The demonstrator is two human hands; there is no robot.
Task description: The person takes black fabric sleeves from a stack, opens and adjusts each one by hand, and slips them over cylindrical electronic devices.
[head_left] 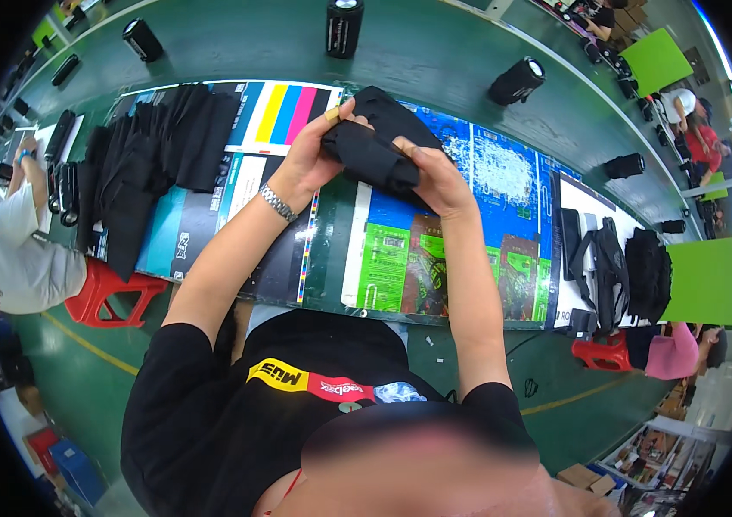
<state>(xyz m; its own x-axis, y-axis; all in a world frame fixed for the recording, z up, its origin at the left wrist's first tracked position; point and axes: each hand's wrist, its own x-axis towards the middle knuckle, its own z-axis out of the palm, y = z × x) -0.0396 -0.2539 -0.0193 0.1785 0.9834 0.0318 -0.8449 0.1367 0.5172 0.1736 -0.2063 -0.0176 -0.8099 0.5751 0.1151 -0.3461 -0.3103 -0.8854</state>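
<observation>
Above the table, both my hands hold a black cloth tube [370, 155] that lies sideways, its open-looking end toward the right. My left hand [307, 157], with a metal watch on its wrist and a yellowish band on a finger, is closed around the tube's left end. My right hand [442, 179] grips the other end between thumb and fingers. Whether something is inside the cloth, I cannot tell. Just behind the tube, a larger black cloth piece [393, 114] lies on the table. A big stack of black cloth pieces [138, 155] lies to the left.
Printed sheets [392, 250] cover the green table. Along the raised far strip stand black cylindrical speakers [343, 30]. Black pouches with straps [611, 267] lie at right. A co-worker in a white shirt [26, 254] sits at left by a red stool [112, 293].
</observation>
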